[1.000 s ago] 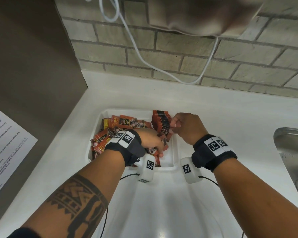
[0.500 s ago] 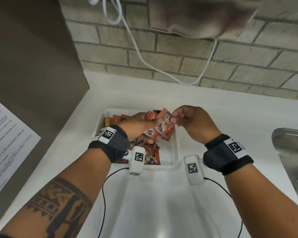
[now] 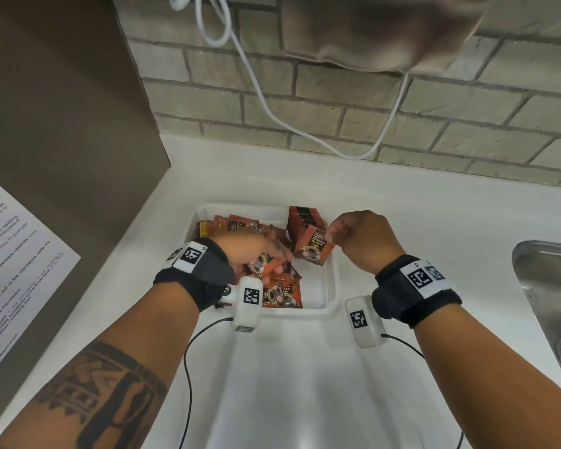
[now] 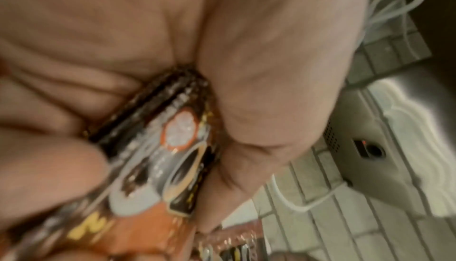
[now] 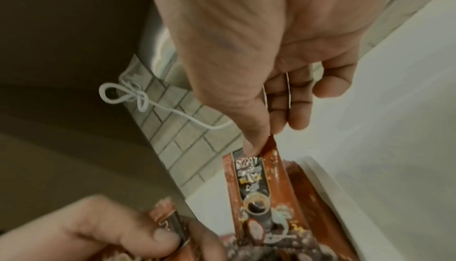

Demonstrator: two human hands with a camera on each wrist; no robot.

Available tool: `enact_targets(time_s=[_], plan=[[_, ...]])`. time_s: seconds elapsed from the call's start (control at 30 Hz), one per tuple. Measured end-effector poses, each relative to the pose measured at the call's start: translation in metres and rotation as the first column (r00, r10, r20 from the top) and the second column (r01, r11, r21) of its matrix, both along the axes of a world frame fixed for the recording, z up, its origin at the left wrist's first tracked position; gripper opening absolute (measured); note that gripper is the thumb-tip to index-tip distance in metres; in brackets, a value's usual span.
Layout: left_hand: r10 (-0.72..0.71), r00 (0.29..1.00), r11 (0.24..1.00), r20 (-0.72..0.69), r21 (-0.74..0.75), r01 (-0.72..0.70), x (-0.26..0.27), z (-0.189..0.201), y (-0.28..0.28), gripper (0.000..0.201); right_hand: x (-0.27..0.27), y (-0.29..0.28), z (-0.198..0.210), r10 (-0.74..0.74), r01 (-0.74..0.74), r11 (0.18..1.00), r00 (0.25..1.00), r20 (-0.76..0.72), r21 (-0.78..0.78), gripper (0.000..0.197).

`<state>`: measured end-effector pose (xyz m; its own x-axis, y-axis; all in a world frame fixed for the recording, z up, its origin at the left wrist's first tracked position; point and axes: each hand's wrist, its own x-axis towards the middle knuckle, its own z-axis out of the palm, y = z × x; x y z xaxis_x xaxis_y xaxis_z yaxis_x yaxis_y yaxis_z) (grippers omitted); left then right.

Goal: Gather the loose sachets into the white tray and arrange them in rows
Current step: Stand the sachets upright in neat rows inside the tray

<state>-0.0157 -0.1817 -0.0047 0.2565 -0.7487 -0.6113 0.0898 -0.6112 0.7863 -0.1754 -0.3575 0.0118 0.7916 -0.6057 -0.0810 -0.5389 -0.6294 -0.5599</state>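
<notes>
Right, I'm mid-sort: my right hand point(image 3: 358, 241) pinches one sachet point(image 3: 314, 251) by its top corner over the upright row point(image 3: 303, 218), centre frame; left hand point(image 3: 256, 251) clutches a few loose sachets point(image 4: 158, 167) in the white tray point(image 3: 331, 286). Next, I slot it into that row (keep it upright). White counter point(image 3: 402, 209), brick wall point(image 3: 337, 102), sink point(image 3: 548, 286) far right.

Sachets point(image 3: 274, 288) in tray point(image 3: 331, 288) on counter point(image 3: 402, 218), sink point(image 3: 548, 286) to its right.
</notes>
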Motion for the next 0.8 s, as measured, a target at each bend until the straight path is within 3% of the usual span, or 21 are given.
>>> enact_targets(time_s=[0.13,0.4,0.57,0.8], plan=[[-0.241,0.942,0.963,0.233,0.178,0.202,-0.019,-0.01,-0.023,0.031,0.009,0.004,-0.01,0.008,-0.008,1.0,0.998,-0.068,0.004,0.024],[-0.485,0.788,0.86,0.381,0.37,0.351,-0.033,-0.01,-0.055,0.026,0.026,0.003,-0.022,0.033,-0.035,0.999,0.987,-0.156,-0.007,0.034],[-0.421,0.879,0.882,0.222,0.327,0.34,-0.033,-0.015,-0.058,0.029,0.027,0.001,-0.023,0.031,-0.032,0.999,0.99,-0.139,-0.005,0.031],[-0.284,0.95,0.929,0.128,0.283,0.239,-0.034,-0.02,-0.062,0.033,0.026,-0.004,-0.029,0.045,-0.046,0.999,0.992,-0.117,-0.004,0.019]])
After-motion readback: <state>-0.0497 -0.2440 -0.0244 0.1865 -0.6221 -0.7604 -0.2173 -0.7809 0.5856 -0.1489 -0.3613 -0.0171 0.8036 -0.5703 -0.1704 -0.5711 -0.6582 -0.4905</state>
